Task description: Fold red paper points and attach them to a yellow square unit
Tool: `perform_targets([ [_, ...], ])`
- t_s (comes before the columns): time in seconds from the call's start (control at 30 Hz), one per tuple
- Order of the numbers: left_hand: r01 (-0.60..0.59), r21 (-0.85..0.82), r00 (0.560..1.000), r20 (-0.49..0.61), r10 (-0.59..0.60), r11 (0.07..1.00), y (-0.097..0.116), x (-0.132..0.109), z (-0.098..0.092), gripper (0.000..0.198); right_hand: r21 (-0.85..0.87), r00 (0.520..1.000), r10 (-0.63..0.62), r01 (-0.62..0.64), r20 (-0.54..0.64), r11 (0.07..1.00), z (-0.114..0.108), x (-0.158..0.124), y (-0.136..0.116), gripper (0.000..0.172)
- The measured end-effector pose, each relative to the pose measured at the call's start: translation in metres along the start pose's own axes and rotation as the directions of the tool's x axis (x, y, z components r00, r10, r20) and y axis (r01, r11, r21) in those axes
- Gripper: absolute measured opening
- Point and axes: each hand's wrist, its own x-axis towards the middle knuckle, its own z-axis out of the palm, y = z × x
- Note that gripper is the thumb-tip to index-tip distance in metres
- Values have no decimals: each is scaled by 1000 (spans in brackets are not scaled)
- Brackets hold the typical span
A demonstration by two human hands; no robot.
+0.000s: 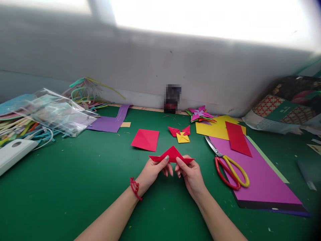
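A folded red paper (173, 153) is held just above the green table, its peak pointing away from me and its long edge toward me. My left hand (158, 166) pinches its left side, thumb on top. On the right side my right hand (186, 167) grips it the same way. Past the hands, a creased red paper square (145, 140) lies flat on the left. Two red folded pieces (173, 131) and a yellow folded piece (183, 137) sit together a little to the right of it.
Scissors (220, 157) with red and yellow handles rest on a stack of purple paper (260, 177) at right. Behind are yellow sheets (210, 130), a red strip (238, 139) and folded paper stars (200, 113). Pipe cleaners (85, 97), plastic film (55, 112) and a white device (16, 154) occupy the left.
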Motion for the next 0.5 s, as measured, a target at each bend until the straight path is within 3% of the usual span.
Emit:
perform_targets([
  [0.17, 90, -205, 992, 105, -69, 975, 1, -2, 3, 24, 122, 996, 29, -18, -89, 992, -3, 4, -1, 21],
  [0.27, 202, -321, 976, 143, -163, 925, 1, -2, 3, 29, 168, 990, 49, -27, -129, 985, -4, 5, -3, 22],
  [0.4, 357, -366, 923, 277, -266, 859, 2, -5, -1, 33, 46, 998, 56, -54, -38, 997, -4, 3, -5, 25],
  [0.5, 405, -328, 889, 359, -284, 854, 2, -7, -4, 32, -33, 998, 50, -48, 43, 998, -3, 1, -5, 22],
])
